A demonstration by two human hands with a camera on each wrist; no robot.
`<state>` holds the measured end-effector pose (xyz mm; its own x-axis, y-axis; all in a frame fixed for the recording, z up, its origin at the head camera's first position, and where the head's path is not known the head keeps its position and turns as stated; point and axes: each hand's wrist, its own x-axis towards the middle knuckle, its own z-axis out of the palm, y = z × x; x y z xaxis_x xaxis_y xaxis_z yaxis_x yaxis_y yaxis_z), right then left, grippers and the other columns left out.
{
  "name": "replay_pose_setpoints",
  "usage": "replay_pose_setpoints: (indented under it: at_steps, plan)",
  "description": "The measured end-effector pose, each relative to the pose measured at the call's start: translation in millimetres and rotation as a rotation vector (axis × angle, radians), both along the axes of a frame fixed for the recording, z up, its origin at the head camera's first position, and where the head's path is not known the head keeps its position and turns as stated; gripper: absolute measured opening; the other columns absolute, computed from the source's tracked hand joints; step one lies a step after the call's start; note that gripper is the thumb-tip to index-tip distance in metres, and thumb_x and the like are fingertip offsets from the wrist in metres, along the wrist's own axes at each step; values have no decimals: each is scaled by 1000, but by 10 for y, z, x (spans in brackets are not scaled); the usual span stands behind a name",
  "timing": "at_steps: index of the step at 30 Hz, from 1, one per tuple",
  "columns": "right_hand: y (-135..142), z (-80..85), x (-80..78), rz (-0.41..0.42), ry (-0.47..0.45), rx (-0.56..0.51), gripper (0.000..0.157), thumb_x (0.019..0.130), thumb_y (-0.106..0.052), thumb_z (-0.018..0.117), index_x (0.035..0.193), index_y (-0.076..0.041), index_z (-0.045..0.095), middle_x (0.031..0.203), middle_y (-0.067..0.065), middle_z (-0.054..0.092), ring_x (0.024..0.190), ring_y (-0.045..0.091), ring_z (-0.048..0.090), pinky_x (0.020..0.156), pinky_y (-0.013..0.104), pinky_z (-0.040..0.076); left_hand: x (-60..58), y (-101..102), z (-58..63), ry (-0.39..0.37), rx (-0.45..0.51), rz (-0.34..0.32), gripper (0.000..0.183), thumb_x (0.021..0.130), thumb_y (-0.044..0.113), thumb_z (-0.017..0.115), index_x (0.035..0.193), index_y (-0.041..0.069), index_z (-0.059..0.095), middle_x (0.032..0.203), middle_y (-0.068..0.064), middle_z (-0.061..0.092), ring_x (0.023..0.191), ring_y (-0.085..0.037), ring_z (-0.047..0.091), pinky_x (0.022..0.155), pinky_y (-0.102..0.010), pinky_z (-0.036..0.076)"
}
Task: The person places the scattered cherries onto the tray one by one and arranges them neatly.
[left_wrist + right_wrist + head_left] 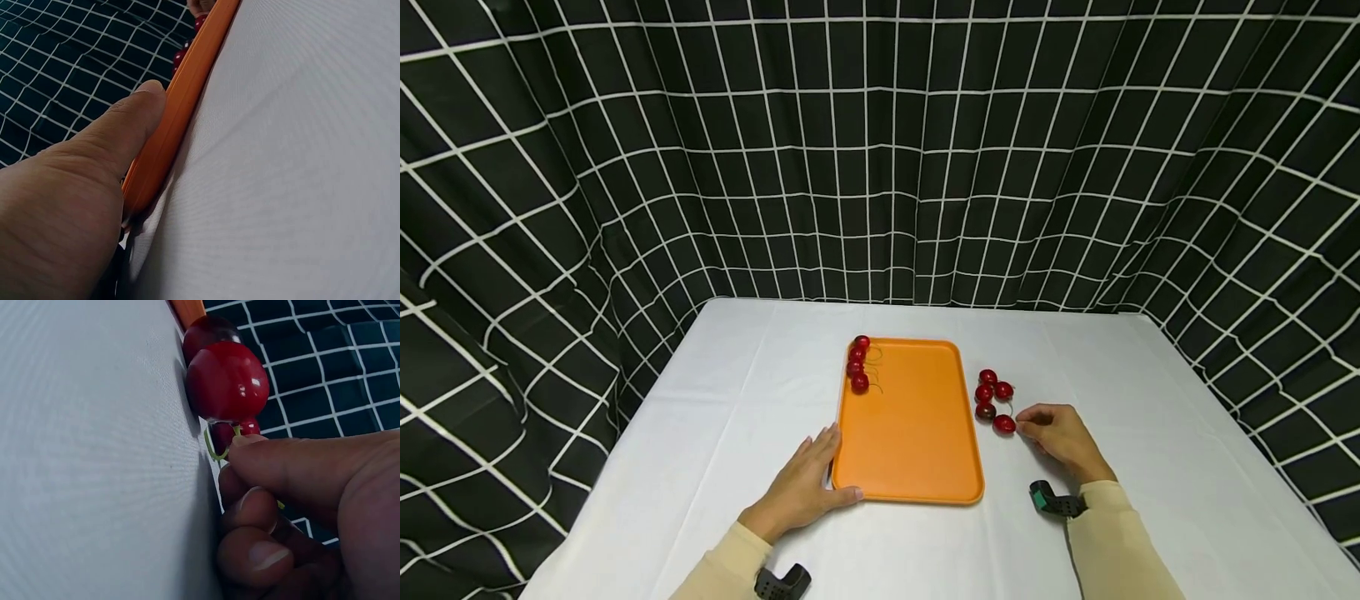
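Observation:
An orange tray [906, 433] lies on the table, with several red cherries [860, 382] lined up along its upper left edge, their stems pointing inward. My left hand [805, 483] rests at the tray's near left corner, fingers along the left side and thumb [134, 122] against the near edge. Right of the tray is a small group of cherries [984, 392]. At its near end, my right hand [1060, 435] pinches the green stem of a glossy red cherry [228, 381] between thumb and fingertips. That cherry is low at the white cloth, with a darker one [209, 334] behind it.
A white cloth [760, 375] covers the table. Black curtains with a white grid [880, 167] surround its back and sides. Each wrist wears a black strap with a small device [1056, 502].

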<state>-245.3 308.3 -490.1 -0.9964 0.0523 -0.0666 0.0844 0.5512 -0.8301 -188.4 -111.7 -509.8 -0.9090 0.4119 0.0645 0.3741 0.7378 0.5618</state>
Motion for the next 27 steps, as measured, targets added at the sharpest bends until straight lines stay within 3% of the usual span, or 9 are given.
replay_pose_setpoints:
  at_steps: [4,11,15,20,27]
  plan:
    - [-17,20,-2,17,60,62,11,90,-6,65,97,1,70,81,6,62,66,17,51,48,26,46,-5,-3,6,2,6,-7,105,79,67,63,150,-2,28,156,-12,21,143,-24,16,116,-44,7]
    - [-207,115,-28,-5,233,27,9,91,-4,64,93,3,69,76,12,63,58,17,52,45,26,45,-14,-10,6,1,-13,-19,108,78,69,62,150,-2,26,157,-12,19,143,-24,16,116,-44,7]
    - [-480,220,-114,-18,298,-41,8,90,-3,66,91,4,69,78,14,64,64,19,55,52,23,47,-17,-20,36,3,-6,-20,107,79,68,63,150,-3,26,157,-12,20,143,-25,17,116,-44,7]
    - [-922,340,-200,-4,295,-152,10,90,-4,66,91,6,68,79,14,64,65,24,57,52,25,50,-18,-32,21,12,-6,-19,107,79,68,63,149,-3,27,156,-13,21,143,-26,17,116,-44,8]
    - [-1497,391,-298,4,311,-112,8,91,-6,66,91,1,70,84,9,66,76,20,57,65,25,48,-18,-29,12,8,-6,-17,108,78,70,62,150,-2,26,156,-12,20,143,-25,17,116,-44,8]
